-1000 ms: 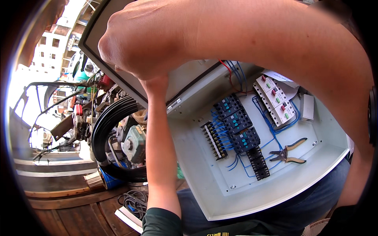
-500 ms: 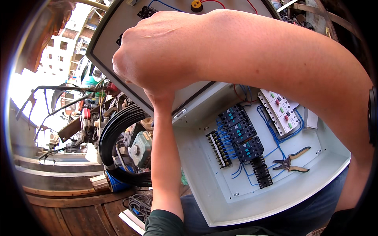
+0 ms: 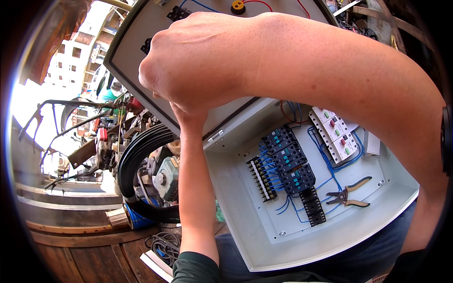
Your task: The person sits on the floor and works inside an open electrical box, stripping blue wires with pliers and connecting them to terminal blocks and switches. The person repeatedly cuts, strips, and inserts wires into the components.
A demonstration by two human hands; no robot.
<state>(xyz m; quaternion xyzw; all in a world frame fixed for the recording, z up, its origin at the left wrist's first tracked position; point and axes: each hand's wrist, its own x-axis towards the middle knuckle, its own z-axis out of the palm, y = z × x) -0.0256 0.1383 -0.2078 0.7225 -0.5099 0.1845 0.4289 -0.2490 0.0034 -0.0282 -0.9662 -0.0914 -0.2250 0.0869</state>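
Note:
My right hand [image 3: 188, 61] is curled closed over the inner face of the cabinet door [image 3: 130, 66]; whatever its fingers hold is hidden beneath it. Just under it, my left hand [image 3: 188, 113] reaches up to the same spot, its fingers covered by the right hand. Black switch blocks [image 3: 178, 14] on the door sit beside my right hand, with a yellow-and-black round part [image 3: 238, 7] farther along. The grey metal cabinet [image 3: 257, 250] lies open across my lap. Inside are black contactors [image 3: 289, 158], a terminal strip [image 3: 261, 179], white breakers [image 3: 334, 134] and blue wires [image 3: 330, 167].
Wire strippers [image 3: 348, 194] with tan handles lie on the cabinet's back plate, near a black relay socket [image 3: 312, 207]. A black hose coil [image 3: 130, 174] and a grey-green motor [image 3: 167, 178] stand left of the cabinet. A cable bundle [image 3: 165, 247] rests on the wooden floor [image 3: 96, 259].
Both hands have shifted very slightly to the right along the door and stay together. The cabinet and its parts look the same.

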